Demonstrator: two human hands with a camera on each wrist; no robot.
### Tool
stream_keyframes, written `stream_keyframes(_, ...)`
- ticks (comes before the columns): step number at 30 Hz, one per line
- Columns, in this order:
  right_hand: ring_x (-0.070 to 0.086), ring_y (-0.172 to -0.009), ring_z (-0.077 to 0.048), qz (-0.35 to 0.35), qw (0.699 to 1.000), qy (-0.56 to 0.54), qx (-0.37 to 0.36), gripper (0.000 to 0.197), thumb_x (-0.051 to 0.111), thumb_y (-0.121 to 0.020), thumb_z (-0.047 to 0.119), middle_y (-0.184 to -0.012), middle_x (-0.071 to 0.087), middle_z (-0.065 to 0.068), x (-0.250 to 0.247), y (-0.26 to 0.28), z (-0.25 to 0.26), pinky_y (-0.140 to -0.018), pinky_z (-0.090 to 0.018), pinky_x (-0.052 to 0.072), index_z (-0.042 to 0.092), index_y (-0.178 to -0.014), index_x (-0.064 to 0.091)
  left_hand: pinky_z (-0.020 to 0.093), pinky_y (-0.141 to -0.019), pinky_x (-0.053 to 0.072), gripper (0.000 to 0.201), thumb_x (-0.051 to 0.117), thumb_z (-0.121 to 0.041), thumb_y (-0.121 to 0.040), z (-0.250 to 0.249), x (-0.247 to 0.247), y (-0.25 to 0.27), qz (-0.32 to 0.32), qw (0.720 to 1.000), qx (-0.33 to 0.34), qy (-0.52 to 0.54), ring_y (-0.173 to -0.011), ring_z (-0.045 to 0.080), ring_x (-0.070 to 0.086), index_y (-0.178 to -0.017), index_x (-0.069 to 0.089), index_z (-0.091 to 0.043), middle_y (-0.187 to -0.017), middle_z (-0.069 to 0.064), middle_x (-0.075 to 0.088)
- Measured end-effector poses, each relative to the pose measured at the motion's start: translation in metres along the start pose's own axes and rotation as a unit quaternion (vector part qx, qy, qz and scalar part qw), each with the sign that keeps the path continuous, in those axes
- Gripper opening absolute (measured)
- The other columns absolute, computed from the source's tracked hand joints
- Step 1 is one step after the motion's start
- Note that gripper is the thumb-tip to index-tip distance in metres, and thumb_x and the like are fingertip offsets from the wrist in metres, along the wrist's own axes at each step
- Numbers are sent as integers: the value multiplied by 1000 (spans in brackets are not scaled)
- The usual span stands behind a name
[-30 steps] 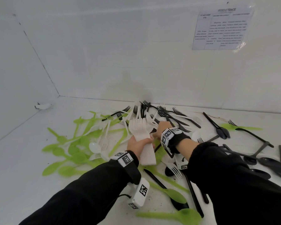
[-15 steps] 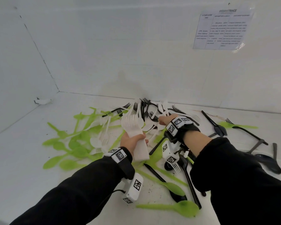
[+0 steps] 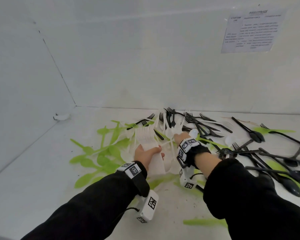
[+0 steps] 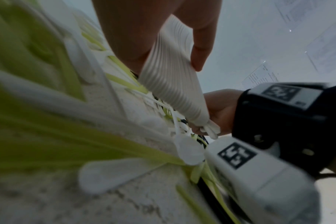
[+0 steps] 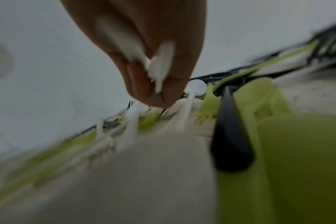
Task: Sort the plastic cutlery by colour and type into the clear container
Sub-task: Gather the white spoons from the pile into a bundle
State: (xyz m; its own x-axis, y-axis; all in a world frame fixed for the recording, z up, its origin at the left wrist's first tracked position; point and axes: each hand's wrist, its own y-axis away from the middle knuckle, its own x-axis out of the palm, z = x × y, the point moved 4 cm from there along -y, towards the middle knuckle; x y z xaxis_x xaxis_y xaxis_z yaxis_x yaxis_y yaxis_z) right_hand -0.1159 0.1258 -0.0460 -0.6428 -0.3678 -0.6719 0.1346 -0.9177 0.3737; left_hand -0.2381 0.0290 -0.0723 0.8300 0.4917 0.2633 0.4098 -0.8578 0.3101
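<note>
Left hand [image 3: 146,153] grip wraps the stacked white forks [image 3: 150,149] at frame centre, collecting one type. Right hand [image 3: 180,136] pinches a white piece [image 5: 160,66] from the desk [image 3: 42,170] pile. Clear container not visible.

L hand [image 3: 146,154] curled in a grip, R hand [image 3: 180,136] fingertips pinched, both arms fwd
</note>
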Motion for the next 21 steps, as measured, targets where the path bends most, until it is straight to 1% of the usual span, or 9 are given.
stream_keyframes(3, 57, -104, -26, -11, 997, 78, -20, 41, 48, -96, 31, -103, 56, -14, 11, 1, 4, -76, -28, 39, -3, -119, 56, 31, -47, 53, 24, 64, 12, -78, -1, -8, -1, 11, 1000, -5, 1, -50, 23, 62, -91, 50, -3, -78, 12, 63)
stream_keyframes(6, 50, -103, -17, -14, 995, 97, -29, 20, 45, -97, 12, -101, 55, -18, 13, 6, 8, -75, -24, 29, -1, -102, 59, 31, -47, 53, 29, 65, 12, -77, -1, -14, -4, 16, 1000, -11, 1, -50, 23, 63, -96, 49, -3, -78, 12, 63)
stream_keyframes(8, 53, -109, -20, -62, 997, 43, -35, 23, 37, -98, 6, -103, 59, -18, 10, 5, 10, -78, -26, 38, 0, -96, 60, 32, -48, 53, 30, 65, 12, -77, -1, -15, -5, 21, 1000, -14, 2, -51, 24, 64, -99, 49, -2, -79, 12, 64)
stream_keyframes(10, 54, -117, -25, -69, 997, -7, -18, 24, 37, -97, 7, -109, 61, -12, 6, 10, 13, -72, -18, 39, 3, -89, 59, 32, -48, 53, 33, 65, 12, -77, -2, -17, -7, 24, 1000, -15, 4, -51, 24, 64, -102, 49, -1, -80, 13, 64)
stream_keyframes(12, 57, -111, -23, -53, 997, 35, -34, 33, 37, -96, 7, -79, 54, -5, 13, 2, 14, -71, -23, 34, 9, -64, 43, 32, -49, 53, 33, 65, 12, -77, -2, -18, -9, 27, 1000, -15, 3, -52, 25, 63, -102, 49, -1, -80, 13, 64)
stream_keyframes(14, 56, -108, -23, -61, 998, 28, -14, 26, 40, -97, 12, -80, 53, -8, 14, -1, 17, -75, -26, 34, 6, -74, 51, 32, -49, 53, 32, 65, 11, -77, -1, -19, -10, 28, 999, -16, 2, -52, 25, 63, -102, 49, 0, -80, 13, 64)
stream_keyframes(16, 55, -115, -25, -65, 991, 107, -43, 23, 42, -98, 18, -113, 61, -11, 17, -4, 24, -85, -29, 42, 3, -100, 59, 32, -49, 53, 32, 65, 12, -77, 0, -20, -12, 27, 999, -18, 2, -51, 24, 63, -101, 49, 0, -80, 13, 64)
stream_keyframes(18, 55, -117, -25, -77, 987, 136, -46, 23, 39, -99, 15, -123, 59, -12, 16, -9, 28, -94, -28, 44, 3, -99, 59, 32, -49, 53, 33, 66, 12, -76, 0, -20, -14, 28, 999, -21, 2, -50, 24, 63, -102, 49, 0, -79, 13, 64)
stream_keyframes(21, 50, -124, -29, -104, 988, 109, -29, 33, 42, -97, 11, -131, 52, -18, 8, -19, 30, -99, -30, 41, -6, -125, 45, 32, -49, 54, 30, 64, 12, -77, 0, -19, -16, 36, 999, -26, 2, -51, 25, 62, -99, 49, -1, -78, 12, 64)
